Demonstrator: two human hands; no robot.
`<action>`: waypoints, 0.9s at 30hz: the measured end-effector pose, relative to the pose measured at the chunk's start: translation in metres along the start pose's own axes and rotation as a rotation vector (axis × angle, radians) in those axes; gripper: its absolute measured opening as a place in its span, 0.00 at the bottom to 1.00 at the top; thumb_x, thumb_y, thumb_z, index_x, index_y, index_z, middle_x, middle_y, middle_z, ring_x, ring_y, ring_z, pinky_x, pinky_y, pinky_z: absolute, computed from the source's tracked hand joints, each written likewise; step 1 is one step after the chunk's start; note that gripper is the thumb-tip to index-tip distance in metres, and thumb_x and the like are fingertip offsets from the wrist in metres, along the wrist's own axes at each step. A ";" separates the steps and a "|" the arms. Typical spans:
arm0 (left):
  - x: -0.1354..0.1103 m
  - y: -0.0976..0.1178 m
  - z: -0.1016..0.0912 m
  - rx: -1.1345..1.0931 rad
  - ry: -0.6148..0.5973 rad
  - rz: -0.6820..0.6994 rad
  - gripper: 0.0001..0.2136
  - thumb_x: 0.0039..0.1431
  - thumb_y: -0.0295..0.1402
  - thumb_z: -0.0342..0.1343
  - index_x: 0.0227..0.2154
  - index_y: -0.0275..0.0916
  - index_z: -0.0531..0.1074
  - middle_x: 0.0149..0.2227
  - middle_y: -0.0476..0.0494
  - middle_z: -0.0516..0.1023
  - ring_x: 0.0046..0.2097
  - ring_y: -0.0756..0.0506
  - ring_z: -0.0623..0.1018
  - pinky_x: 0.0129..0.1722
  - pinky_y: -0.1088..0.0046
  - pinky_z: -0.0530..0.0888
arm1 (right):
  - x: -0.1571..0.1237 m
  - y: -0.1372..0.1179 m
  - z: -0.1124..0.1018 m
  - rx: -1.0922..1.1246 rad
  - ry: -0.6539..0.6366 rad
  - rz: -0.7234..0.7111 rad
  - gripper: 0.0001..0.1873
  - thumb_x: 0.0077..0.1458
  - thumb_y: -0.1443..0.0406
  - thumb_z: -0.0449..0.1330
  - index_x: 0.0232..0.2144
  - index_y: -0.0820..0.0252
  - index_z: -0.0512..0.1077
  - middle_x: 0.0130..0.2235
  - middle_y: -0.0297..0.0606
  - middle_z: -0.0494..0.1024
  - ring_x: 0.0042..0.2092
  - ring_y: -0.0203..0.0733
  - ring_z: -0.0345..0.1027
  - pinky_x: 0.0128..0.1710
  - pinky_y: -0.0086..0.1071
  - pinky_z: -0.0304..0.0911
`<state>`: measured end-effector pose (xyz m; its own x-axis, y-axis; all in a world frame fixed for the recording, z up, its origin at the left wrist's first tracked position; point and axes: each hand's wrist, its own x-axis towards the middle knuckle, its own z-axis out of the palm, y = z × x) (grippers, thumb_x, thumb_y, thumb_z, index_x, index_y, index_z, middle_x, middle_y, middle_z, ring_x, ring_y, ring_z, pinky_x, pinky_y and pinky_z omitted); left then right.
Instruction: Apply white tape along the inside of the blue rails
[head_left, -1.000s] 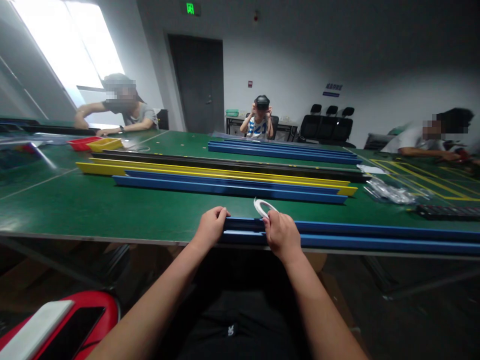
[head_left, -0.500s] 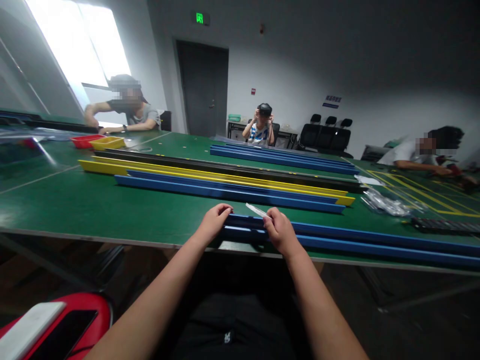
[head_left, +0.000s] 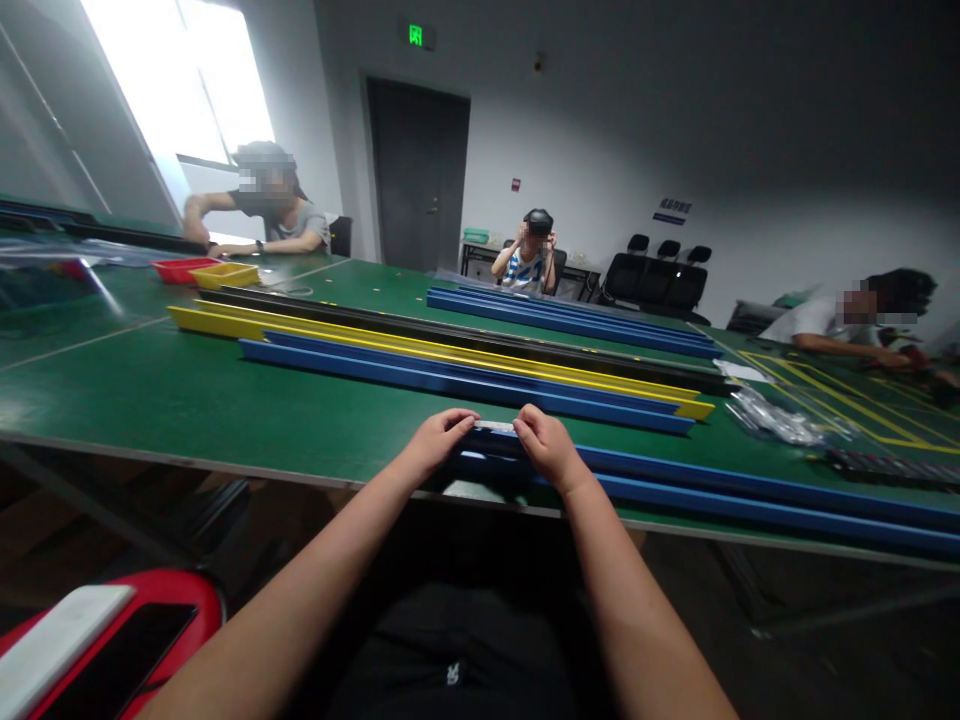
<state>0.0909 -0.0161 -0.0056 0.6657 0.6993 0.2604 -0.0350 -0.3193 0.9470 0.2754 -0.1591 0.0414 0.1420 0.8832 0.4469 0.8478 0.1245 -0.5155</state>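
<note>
- Both ends of a slim, pale white strip-like piece are pinched: the left hand has thumb and fingers closed on its left end, the right hand likewise on its right.
- It lies directly between them, long axis left to right, neither hand nearer.
- It's just above the left part of the long blue channel-shaped rails, close to the near edge of the green surface, roughly parallel to them.
</note>
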 end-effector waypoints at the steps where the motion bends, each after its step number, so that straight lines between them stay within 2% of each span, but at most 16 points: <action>1: 0.000 -0.001 0.000 0.010 0.001 0.008 0.19 0.56 0.48 0.57 0.40 0.38 0.78 0.42 0.41 0.81 0.46 0.41 0.77 0.49 0.66 0.70 | 0.000 0.000 0.001 -0.037 -0.020 0.009 0.16 0.63 0.52 0.48 0.31 0.55 0.63 0.26 0.30 0.66 0.29 0.36 0.59 0.32 0.30 0.51; 5: -0.001 -0.001 -0.001 -0.043 0.063 -0.019 0.16 0.52 0.46 0.61 0.35 0.37 0.76 0.35 0.45 0.79 0.38 0.45 0.77 0.41 0.70 0.71 | 0.002 0.001 0.005 -0.101 -0.089 0.050 0.15 0.62 0.51 0.49 0.34 0.54 0.62 0.28 0.30 0.67 0.30 0.37 0.59 0.32 0.30 0.51; 8: -0.002 0.001 -0.002 -0.097 0.122 -0.057 0.16 0.49 0.46 0.64 0.32 0.37 0.76 0.31 0.46 0.78 0.34 0.47 0.75 0.38 0.71 0.71 | 0.003 0.003 0.005 -0.079 -0.074 0.054 0.15 0.63 0.51 0.48 0.33 0.54 0.61 0.29 0.31 0.68 0.31 0.37 0.61 0.33 0.30 0.52; 18: -0.002 -0.004 -0.008 -0.258 0.236 -0.107 0.18 0.43 0.46 0.68 0.31 0.37 0.76 0.30 0.46 0.78 0.31 0.48 0.75 0.31 0.74 0.69 | 0.001 0.002 0.002 -0.071 -0.008 0.059 0.13 0.61 0.53 0.49 0.32 0.55 0.63 0.28 0.30 0.69 0.29 0.37 0.60 0.32 0.30 0.53; 21: -0.002 -0.002 -0.007 -0.260 0.210 -0.103 0.18 0.44 0.45 0.68 0.32 0.37 0.76 0.32 0.44 0.78 0.33 0.48 0.76 0.34 0.73 0.71 | 0.000 0.002 0.002 -0.089 -0.004 0.063 0.13 0.61 0.53 0.49 0.32 0.55 0.63 0.27 0.31 0.69 0.29 0.37 0.61 0.32 0.30 0.53; 24: -0.002 0.000 -0.004 -0.259 0.171 -0.072 0.23 0.45 0.44 0.67 0.43 0.37 0.75 0.38 0.42 0.80 0.40 0.45 0.78 0.42 0.70 0.72 | 0.000 0.002 0.002 -0.098 -0.007 0.063 0.14 0.61 0.52 0.49 0.32 0.55 0.63 0.28 0.31 0.69 0.29 0.37 0.61 0.32 0.30 0.53; 26: -0.002 0.001 -0.003 -0.221 0.105 -0.064 0.25 0.47 0.45 0.66 0.47 0.38 0.75 0.42 0.41 0.80 0.44 0.43 0.78 0.47 0.67 0.72 | 0.000 0.001 0.002 -0.095 -0.011 0.066 0.14 0.61 0.52 0.49 0.32 0.55 0.63 0.27 0.30 0.68 0.29 0.37 0.61 0.32 0.30 0.53; 27: -0.002 0.001 -0.003 -0.181 0.061 -0.067 0.24 0.48 0.45 0.65 0.47 0.38 0.75 0.42 0.40 0.80 0.45 0.43 0.78 0.48 0.66 0.72 | 0.000 0.001 0.002 -0.093 -0.012 0.069 0.14 0.61 0.52 0.49 0.33 0.55 0.63 0.27 0.30 0.68 0.29 0.37 0.60 0.32 0.30 0.53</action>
<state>0.0872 -0.0155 -0.0049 0.6245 0.7545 0.2018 -0.1293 -0.1549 0.9794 0.2754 -0.1579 0.0393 0.1957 0.8936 0.4039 0.8803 0.0214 -0.4740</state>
